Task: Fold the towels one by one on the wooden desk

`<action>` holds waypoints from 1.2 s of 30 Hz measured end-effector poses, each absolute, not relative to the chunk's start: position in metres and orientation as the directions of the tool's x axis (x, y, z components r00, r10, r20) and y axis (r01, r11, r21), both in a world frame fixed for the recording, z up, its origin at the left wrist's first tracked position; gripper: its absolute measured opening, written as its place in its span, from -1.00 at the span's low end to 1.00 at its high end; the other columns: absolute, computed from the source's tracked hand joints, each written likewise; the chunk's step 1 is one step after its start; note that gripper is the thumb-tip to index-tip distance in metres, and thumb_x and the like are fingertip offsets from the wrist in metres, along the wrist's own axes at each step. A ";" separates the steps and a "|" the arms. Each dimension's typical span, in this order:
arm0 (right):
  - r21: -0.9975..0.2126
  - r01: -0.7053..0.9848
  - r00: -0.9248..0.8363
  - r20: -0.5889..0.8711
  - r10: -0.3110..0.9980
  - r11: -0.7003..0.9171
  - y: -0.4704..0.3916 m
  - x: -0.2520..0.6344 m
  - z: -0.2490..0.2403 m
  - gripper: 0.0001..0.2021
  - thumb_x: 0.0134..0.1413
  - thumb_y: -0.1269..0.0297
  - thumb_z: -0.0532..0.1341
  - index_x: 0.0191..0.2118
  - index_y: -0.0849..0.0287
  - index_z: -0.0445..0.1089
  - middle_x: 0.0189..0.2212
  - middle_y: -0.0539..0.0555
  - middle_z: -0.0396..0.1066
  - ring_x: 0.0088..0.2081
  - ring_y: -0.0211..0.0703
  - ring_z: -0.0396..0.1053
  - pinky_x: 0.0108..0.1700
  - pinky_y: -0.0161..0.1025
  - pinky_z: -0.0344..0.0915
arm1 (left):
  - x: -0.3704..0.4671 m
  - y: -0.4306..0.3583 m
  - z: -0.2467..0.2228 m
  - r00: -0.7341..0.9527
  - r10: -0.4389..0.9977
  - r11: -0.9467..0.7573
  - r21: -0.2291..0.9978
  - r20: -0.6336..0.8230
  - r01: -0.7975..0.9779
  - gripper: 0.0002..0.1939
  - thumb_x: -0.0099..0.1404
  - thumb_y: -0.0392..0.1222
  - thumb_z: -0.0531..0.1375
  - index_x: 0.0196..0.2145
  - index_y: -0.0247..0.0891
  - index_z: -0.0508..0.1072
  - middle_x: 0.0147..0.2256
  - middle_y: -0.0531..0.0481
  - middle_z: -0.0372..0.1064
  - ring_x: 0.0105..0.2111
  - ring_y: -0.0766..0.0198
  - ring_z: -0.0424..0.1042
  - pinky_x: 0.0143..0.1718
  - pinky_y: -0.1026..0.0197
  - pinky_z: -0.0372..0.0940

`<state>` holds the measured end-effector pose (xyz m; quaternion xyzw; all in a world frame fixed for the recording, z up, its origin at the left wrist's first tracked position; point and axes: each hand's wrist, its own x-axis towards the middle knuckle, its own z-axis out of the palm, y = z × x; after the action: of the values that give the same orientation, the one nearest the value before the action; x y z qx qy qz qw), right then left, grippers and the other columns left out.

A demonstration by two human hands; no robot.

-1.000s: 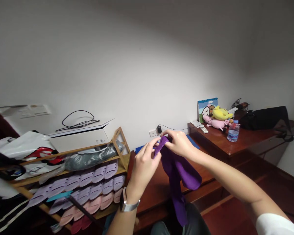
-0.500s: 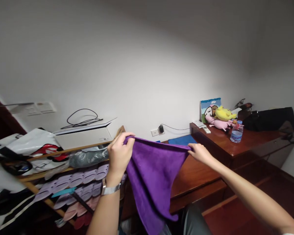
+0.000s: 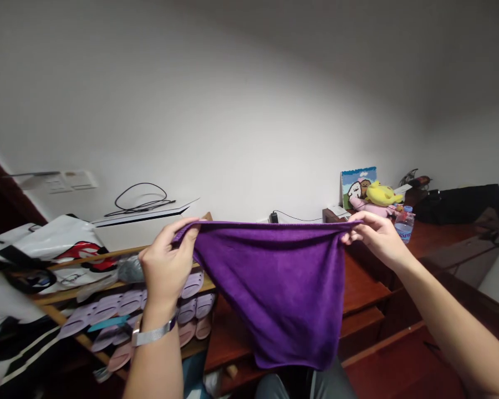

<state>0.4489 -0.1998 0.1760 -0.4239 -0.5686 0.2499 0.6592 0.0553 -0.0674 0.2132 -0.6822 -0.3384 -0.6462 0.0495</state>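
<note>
A purple towel [image 3: 274, 282] hangs in the air in front of me, its top edge stretched almost level. My left hand [image 3: 170, 255] pinches the left end of that edge between thumb and fingers; a watch with a silver mesh band [image 3: 154, 334] is on the wrist. At the opposite end, the fingers of my right hand [image 3: 372, 235] are closed on the towel's right corner. The lower part drops loosely above my knees and hides part of the wooden desk [image 3: 228, 327] behind it.
To the left a wooden rack [image 3: 62, 318] holds several clogs [image 3: 191, 284], with a white box [image 3: 128, 235] and a black cable [image 3: 143, 206] on top. At right, a water bottle [image 3: 405, 224], plush toys [image 3: 382, 194] and a black bag [image 3: 461, 204] rest on a raised wooden surface.
My hands have moved apart and up, the left one leftward and the right one rightward. The towel has gone from slack and narrow to spread wide, with its top edge taut.
</note>
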 end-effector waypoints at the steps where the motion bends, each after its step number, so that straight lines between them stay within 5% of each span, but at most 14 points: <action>1: -0.836 0.164 0.234 0.549 0.803 0.524 -0.200 0.451 0.176 -0.62 0.03 -0.15 0.44 -0.29 0.06 0.49 -0.46 0.03 0.53 -0.41 -0.09 0.54 -0.27 -0.12 0.53 | 0.052 -0.066 0.212 -0.061 0.417 -0.757 0.384 0.907 0.529 -0.75 0.38 0.02 0.29 -0.09 -0.12 0.63 -0.14 0.02 0.65 -0.11 0.15 0.61 0.07 0.12 0.44; 7: -0.855 0.152 0.249 0.518 0.818 0.495 -0.196 0.460 0.179 -0.61 0.06 -0.09 0.45 -0.13 0.07 0.51 -0.59 -0.07 0.44 -0.64 -0.19 0.39 -0.57 -0.23 0.38 | 0.046 -0.056 0.205 -0.129 0.560 -0.697 0.549 0.818 0.462 -0.72 0.25 0.07 0.37 -0.20 -0.16 0.66 -0.39 0.04 0.62 -0.40 0.21 0.58 -0.31 0.22 0.47; 10: -0.864 0.192 0.267 0.502 0.823 0.465 -0.174 0.463 0.179 -0.55 0.06 -0.14 0.43 -0.11 0.12 0.51 -0.59 -0.07 0.45 -0.65 -0.21 0.40 -0.61 -0.27 0.37 | 0.052 -0.032 0.202 -0.068 0.757 -0.595 0.728 0.650 0.341 -0.59 0.25 0.13 0.35 -0.13 -0.25 0.60 -0.66 0.14 0.41 -0.69 0.27 0.42 -0.63 0.29 0.33; 13: -0.866 0.239 0.267 0.494 0.827 0.440 -0.129 0.469 0.178 -0.53 0.04 -0.13 0.44 -0.14 0.16 0.52 -0.58 -0.05 0.48 -0.59 -0.22 0.46 -0.56 -0.32 0.41 | 0.068 0.006 0.200 0.006 0.870 -0.477 0.839 0.492 0.262 -0.56 0.26 0.14 0.33 -0.12 -0.30 0.51 -0.73 0.22 0.29 -0.78 0.25 0.38 -0.73 0.32 0.25; 16: -0.877 0.167 0.280 0.480 0.832 0.450 -0.074 0.475 0.189 -0.59 -0.03 -0.06 0.51 -0.25 0.18 0.52 -0.52 0.00 0.52 -0.51 -0.21 0.51 -0.43 -0.28 0.51 | 0.089 0.046 0.209 0.006 0.894 -0.443 0.881 0.449 0.166 -0.66 0.33 0.04 0.30 -0.17 -0.31 0.43 -0.59 0.16 0.40 -0.68 0.19 0.52 -0.64 0.28 0.39; 20: -0.826 0.147 0.349 0.558 0.753 0.544 -0.015 0.480 0.232 -0.65 -0.05 0.05 0.54 -0.33 0.17 0.49 -0.43 0.02 0.55 -0.36 -0.20 0.54 -0.12 -0.14 0.58 | 0.112 0.085 0.256 -0.074 0.835 -0.539 0.838 0.545 0.090 -0.79 0.42 -0.06 0.22 -0.17 -0.26 0.39 -0.30 0.01 0.53 -0.32 0.14 0.68 -0.27 0.17 0.55; 26: -0.625 0.152 0.348 0.759 0.550 0.766 -0.003 0.475 0.273 -0.58 0.08 -0.18 0.40 -0.18 0.08 0.50 -0.18 0.00 0.56 -0.04 -0.18 0.53 0.18 -0.12 0.43 | 0.112 0.079 0.312 -0.273 0.626 -0.735 0.670 0.730 0.104 -0.76 0.45 0.01 0.20 -0.12 -0.22 0.44 -0.13 0.04 0.57 0.01 0.10 0.59 0.00 0.06 0.50; 30: -0.662 0.174 0.336 0.736 0.589 0.729 -0.052 0.466 0.227 -0.62 0.14 -0.17 0.37 -0.15 0.04 0.55 -0.19 0.00 0.57 -0.09 -0.13 0.54 0.16 -0.09 0.43 | 0.081 0.027 0.251 -0.331 0.397 -0.797 0.501 0.856 0.338 -0.65 0.38 0.09 0.27 -0.16 -0.29 0.54 -0.14 -0.01 0.59 -0.03 0.10 0.56 0.08 0.00 0.45; 36: -0.838 0.386 0.106 0.455 0.884 0.385 -0.145 0.454 0.052 -0.59 0.20 -0.17 0.30 -0.28 0.10 0.61 -0.28 0.10 0.62 -0.19 -0.01 0.52 -0.02 -0.09 0.45 | 0.019 -0.054 0.048 -0.333 0.785 -0.403 0.838 0.523 0.367 -0.31 0.04 0.52 0.29 -0.27 -0.20 0.64 -0.29 -0.10 0.64 -0.22 -0.02 0.61 -0.07 0.00 0.50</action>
<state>0.4544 -0.1452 0.0516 -0.5053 -0.6285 0.2284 0.5455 0.0194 -0.0536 0.0484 -0.5531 -0.5206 -0.6289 -0.1660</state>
